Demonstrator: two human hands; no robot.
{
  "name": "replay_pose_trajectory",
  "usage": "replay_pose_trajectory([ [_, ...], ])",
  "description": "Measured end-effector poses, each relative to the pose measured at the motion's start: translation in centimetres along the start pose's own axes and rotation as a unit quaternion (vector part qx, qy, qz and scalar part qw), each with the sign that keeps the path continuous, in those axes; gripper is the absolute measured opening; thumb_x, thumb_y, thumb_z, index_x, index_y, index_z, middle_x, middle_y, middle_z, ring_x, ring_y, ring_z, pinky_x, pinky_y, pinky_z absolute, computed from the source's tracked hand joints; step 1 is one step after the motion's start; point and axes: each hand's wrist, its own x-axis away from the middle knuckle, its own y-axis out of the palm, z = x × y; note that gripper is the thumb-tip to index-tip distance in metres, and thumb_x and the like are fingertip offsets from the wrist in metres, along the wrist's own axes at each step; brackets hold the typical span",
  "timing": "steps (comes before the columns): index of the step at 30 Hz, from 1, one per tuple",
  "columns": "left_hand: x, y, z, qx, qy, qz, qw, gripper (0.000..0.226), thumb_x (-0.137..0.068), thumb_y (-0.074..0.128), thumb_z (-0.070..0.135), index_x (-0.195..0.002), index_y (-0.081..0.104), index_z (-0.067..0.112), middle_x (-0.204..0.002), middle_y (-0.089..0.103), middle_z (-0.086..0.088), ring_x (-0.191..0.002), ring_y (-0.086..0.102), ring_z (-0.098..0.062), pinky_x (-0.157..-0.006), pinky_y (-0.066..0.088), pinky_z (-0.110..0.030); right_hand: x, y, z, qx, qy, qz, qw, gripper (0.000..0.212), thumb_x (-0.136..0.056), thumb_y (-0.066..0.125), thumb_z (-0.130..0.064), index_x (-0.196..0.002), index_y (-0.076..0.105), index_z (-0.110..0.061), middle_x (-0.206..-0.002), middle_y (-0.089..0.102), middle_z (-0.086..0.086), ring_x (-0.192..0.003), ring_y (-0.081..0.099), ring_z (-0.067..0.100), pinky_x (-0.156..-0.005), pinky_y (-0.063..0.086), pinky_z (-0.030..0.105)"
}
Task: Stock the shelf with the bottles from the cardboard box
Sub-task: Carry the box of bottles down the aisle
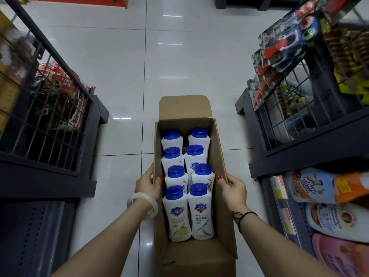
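Cardboard box [221, 156]: open; your left hand [148, 183] and right hand [232, 188] each clasp a side wall, thumbs hooked over the rim. Bottles [176, 214]: eight, blue-capped, two rows of four inside.

Glossy white tiled floor [119, 76], dark grout lines, lamp glare. Directly on it: left shelf unit [46, 176] with wire baskets, right shelf unit [299, 156] opposite, with big detergent bottles [339, 220] lying on its lower board. Between them an open cardboard box [221, 156]; resting on the floor or lifted, cannot tell. Inside, eight upright bottles [200, 212], in two rows.
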Motion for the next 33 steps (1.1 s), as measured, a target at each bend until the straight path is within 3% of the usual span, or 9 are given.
replay_pose_trajectory([
  [3, 0.8, -0.4, 0.2, 0.002, 0.008, 0.004, 1.000, 0.042, -0.095, 0.046, 0.011, -0.136, 0.045, 0.020, -0.122, 0.061, -0.010, -0.090, 0.052, -0.020, -0.079, 0.047, -0.033, 0.3, -0.3, 0.0, -0.006, 0.010, 0.000, 1.000, 0.029, -0.091, 0.059, -0.018, -0.117, 0.065, -0.007, -0.092, 0.067, 0.004, -0.087, 0.060, 0.017, -0.071, 0.046, 0.021],
  [8, 2.1, -1.2, 0.6, -0.004, 0.011, -0.002, 1.000, 0.042, -0.095, 0.047, 0.010, -0.136, 0.045, 0.021, -0.121, 0.061, -0.008, -0.090, 0.050, -0.017, -0.079, 0.047, -0.032, 1.8, -0.9, 0.2, -0.026, 0.043, 0.017, 0.999, 0.025, -0.091, 0.058, -0.017, -0.111, 0.068, -0.005, -0.090, 0.066, 0.005, -0.086, 0.060, 0.021, -0.077, 0.045, 0.027],
  [11, 3.1, -2.3, 1.2, -0.015, 0.019, -0.012, 1.000, 0.043, -0.095, 0.046, 0.009, -0.136, 0.045, 0.022, -0.109, 0.059, -0.001, -0.089, 0.051, -0.017, -0.076, 0.046, -0.030, 3.1, -1.3, -0.1, -0.043, 0.072, 0.026, 0.996, 0.026, -0.091, 0.059, -0.019, -0.110, 0.068, -0.005, -0.094, 0.067, 0.007, -0.089, 0.060, 0.023, -0.081, 0.048, 0.030],
  [16, 6.5, -4.7, 3.0, -0.016, 0.011, -0.005, 1.000, 0.043, -0.095, 0.046, 0.009, -0.136, 0.045, 0.021, -0.116, 0.059, -0.003, -0.092, 0.051, -0.018, -0.077, 0.045, -0.031, 6.1, -2.8, -2.6, -0.050, 0.080, 0.020, 0.995, 0.024, -0.090, 0.059, -0.019, -0.108, 0.069, -0.006, -0.096, 0.069, 0.007, -0.091, 0.062, 0.023, -0.086, 0.051, 0.035],
  [19, 8.7, -6.7, 4.9, -0.027, 0.013, 0.000, 1.000, 0.042, -0.095, 0.047, 0.009, -0.135, 0.047, 0.021, -0.121, 0.061, -0.007, -0.094, 0.054, -0.020, -0.078, 0.047, -0.032, 8.2, -4.3, -5.4, -0.044, 0.066, 0.006, 0.997, 0.019, -0.091, 0.059, -0.020, -0.101, 0.070, -0.009, -0.091, 0.069, 0.007, -0.087, 0.062, 0.024, -0.081, 0.053, 0.035],
  [23, 11.9, -9.8, 8.9, -0.029, 0.033, -0.005, 0.999, 0.042, -0.093, 0.047, 0.008, -0.133, 0.049, 0.022, -0.115, 0.065, -0.008, -0.088, 0.056, -0.020, -0.074, 0.047, -0.030, 10.7, -6.8, -10.0, -0.038, 0.048, 0.002, 0.998, 0.013, -0.091, 0.059, -0.018, -0.080, 0.066, -0.016, -0.070, 0.061, 0.001, -0.073, 0.054, 0.020, -0.057, 0.041, 0.023],
  [29, 16.4, -14.3, 16.8, -0.042, 0.050, 0.002, 0.998, 0.041, -0.092, 0.050, 0.009, -0.132, 0.051, 0.020, -0.104, 0.063, 0.000, -0.088, 0.057, -0.019, -0.074, 0.045, -0.030, 13.8, -11.0, -18.5, -0.036, 0.017, -0.011, 0.999, 0.010, -0.091, 0.059, -0.017, -0.084, 0.066, -0.014, -0.073, 0.062, 0.002, -0.071, 0.054, 0.018, -0.056, 0.040, 0.022],
  [33, 18.4, -17.2, 22.6, -0.042, 0.065, 0.012, 0.997, 0.042, -0.091, 0.052, 0.008, -0.132, 0.051, 0.017, -0.117, 0.066, -0.010, -0.097, 0.061, -0.023, -0.079, 0.046, -0.029, 14.6, -13.2, -24.7, -0.038, 0.010, -0.008, 0.999, 0.018, -0.089, 0.060, -0.015, -0.073, 0.060, -0.008, -0.061, 0.050, 0.001, -0.057, 0.042, 0.012, -0.047, 0.035, 0.017],
])
